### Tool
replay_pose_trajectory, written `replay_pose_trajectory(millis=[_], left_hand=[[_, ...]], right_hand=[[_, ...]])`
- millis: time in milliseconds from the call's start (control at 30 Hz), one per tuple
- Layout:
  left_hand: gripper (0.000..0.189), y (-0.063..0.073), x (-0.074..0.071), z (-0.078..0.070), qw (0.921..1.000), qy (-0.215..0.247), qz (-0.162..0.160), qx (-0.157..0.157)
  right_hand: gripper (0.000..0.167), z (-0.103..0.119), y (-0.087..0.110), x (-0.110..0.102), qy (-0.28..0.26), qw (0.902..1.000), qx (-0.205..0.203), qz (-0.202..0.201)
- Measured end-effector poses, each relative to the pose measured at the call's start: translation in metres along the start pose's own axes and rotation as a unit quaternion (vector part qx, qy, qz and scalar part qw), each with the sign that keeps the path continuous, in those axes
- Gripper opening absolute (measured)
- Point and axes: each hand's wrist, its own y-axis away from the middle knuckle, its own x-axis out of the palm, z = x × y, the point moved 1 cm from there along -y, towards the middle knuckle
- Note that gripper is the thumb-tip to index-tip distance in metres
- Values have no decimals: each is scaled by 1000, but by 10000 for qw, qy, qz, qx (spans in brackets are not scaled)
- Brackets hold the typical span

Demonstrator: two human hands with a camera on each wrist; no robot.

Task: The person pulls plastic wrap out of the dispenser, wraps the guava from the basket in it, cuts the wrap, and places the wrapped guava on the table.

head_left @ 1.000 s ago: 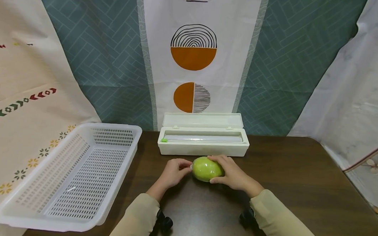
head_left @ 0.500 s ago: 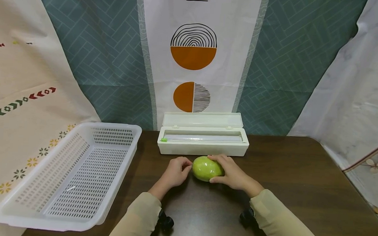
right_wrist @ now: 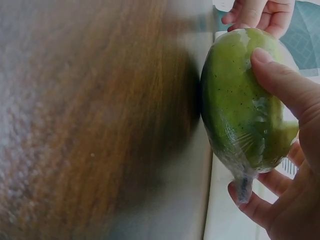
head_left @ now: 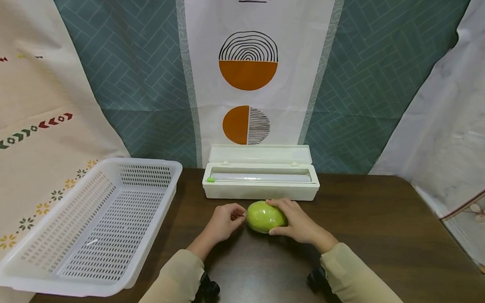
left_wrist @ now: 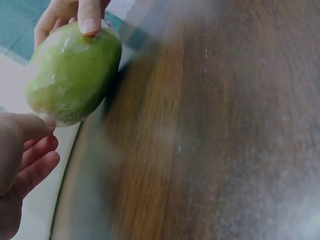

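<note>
A green mango-like fruit (head_left: 263, 216), wrapped in clear cling film, lies on its side on the dark table. My right hand (head_left: 300, 224) grips its right end, thumb on the near side and fingers over the far side. At the left end my left hand (head_left: 223, 221) pinches the gathered film between thumb and fingers. A twisted film tail (right_wrist: 243, 189) sticks out by my right fingers in the right wrist view. In the left wrist view, creased film (left_wrist: 70, 121) shows at the fruit's end beside my left fingertips. The fruit's underside is hidden.
Behind the fruit stands a white cling film dispenser (head_left: 261, 190), lid up, with a film roll (head_left: 261, 177) and a green slider inside. To the left is a white perforated basket (head_left: 149, 238). The brown table (head_left: 385, 250) extends right; patterned cloths hang behind.
My left fingers make a small up-and-back movement at the film end and are now slightly lower than half a second ago. The right hand and the fruit stay in place.
</note>
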Motion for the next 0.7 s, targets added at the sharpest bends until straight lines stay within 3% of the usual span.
replay_pose_trajectory(millis=[200,433,567,700], left_hand=[[6,-1,-1,-3,9988,-399,-62,276],[5,-1,1,-3,9949,-639,-370,691],[5,-2,1,-4,9961,-540,-342,612],[7,-1,1,-3,9995,-212,-98,232]], right_hand=[[76,-1,0,0,-13,10000,28,-7],[76,-1,-1,0,10,10000,29,-73],[77,0,0,0,3,10000,42,-68],[77,0,0,0,-10,10000,76,-30]])
